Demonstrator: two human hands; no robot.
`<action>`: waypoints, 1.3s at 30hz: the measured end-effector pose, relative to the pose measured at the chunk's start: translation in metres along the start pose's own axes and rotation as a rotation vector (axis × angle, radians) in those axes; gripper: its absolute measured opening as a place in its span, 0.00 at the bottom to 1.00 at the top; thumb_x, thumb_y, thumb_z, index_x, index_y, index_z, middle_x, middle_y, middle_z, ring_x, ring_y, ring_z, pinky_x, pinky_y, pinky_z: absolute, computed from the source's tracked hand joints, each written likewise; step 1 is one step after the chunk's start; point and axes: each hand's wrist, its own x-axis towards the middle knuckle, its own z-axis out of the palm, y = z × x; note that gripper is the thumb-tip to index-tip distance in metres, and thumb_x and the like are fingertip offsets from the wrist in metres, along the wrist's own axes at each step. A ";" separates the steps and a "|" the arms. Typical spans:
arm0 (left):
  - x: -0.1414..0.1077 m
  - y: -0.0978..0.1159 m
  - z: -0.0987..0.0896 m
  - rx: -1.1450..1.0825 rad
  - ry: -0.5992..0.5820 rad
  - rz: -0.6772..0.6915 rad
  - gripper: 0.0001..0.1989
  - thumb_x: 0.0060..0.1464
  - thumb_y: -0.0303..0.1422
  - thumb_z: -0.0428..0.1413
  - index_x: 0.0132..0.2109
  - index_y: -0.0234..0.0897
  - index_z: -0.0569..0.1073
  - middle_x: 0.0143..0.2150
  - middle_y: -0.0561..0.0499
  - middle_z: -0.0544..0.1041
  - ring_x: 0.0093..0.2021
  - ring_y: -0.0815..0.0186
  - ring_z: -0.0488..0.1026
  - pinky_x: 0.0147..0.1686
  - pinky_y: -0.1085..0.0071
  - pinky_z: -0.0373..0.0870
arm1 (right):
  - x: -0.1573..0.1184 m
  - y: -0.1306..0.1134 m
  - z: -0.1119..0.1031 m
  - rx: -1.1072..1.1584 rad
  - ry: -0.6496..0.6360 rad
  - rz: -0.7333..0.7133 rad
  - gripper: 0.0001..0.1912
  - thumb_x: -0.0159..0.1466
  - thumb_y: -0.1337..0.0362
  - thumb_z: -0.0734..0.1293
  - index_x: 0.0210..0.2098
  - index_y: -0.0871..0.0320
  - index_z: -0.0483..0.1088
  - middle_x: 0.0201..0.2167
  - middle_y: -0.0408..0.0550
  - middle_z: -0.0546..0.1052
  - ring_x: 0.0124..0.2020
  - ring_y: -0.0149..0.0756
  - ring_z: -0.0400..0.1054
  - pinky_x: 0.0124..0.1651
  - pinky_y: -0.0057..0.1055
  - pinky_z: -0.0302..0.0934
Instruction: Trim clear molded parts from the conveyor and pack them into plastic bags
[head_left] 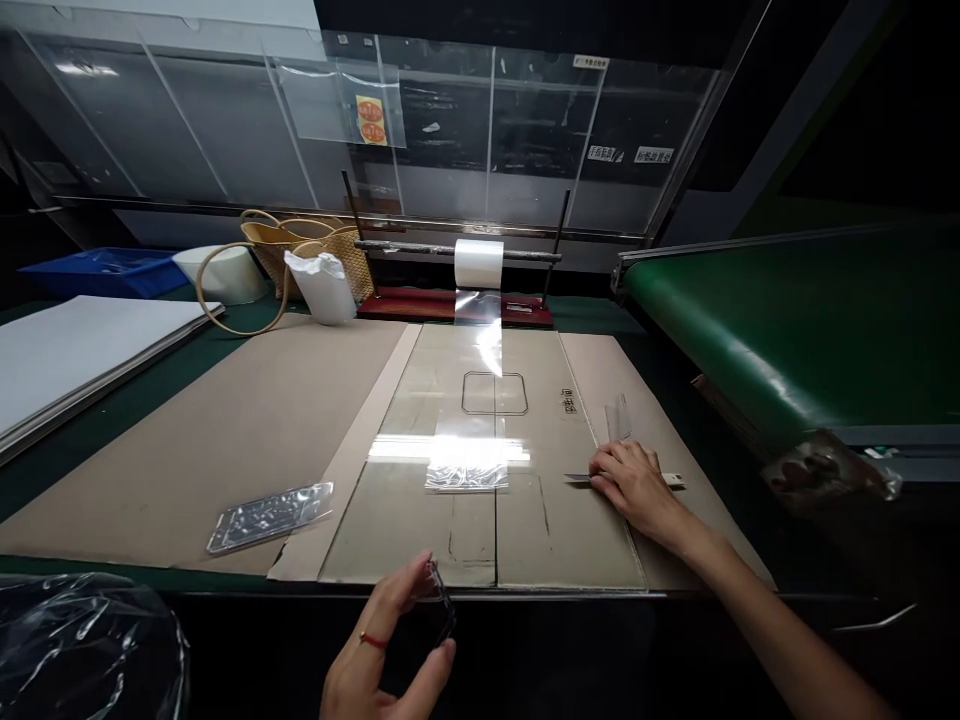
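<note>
My left hand (pixel 394 640), with a red ring, is at the near edge of the table. Between thumb and finger it pinches a clear phone case (pixel 444 605), seen nearly edge-on. My right hand (pixel 634 485) rests at the right side of the glass sheet (pixel 420 540), its fingers round a utility knife (pixel 674 481). The knife's blade points left over the glass. A clear plastic bag (pixel 466 470) lies flat on the glass. On the brown board to the left is a clear case in a plastic bag (pixel 270 517).
A roll of clear film (pixel 478 263) hangs on a rod, its strip reaching down to the glass. To the right runs a green conveyor belt (pixel 795 310). White sheets (pixel 82 350), a blue tray (pixel 105 272) and a woven basket (pixel 352 255) stand left.
</note>
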 end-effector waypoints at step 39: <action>-0.010 0.038 -0.014 -0.009 -0.123 0.288 0.29 0.51 0.21 0.51 0.58 0.45 0.58 0.51 0.50 0.68 0.51 0.64 0.67 0.50 0.70 0.67 | -0.038 -0.152 0.039 0.115 0.262 -0.653 0.35 0.53 0.32 0.52 0.16 0.60 0.59 0.13 0.39 0.57 0.16 0.24 0.50 0.21 0.28 0.41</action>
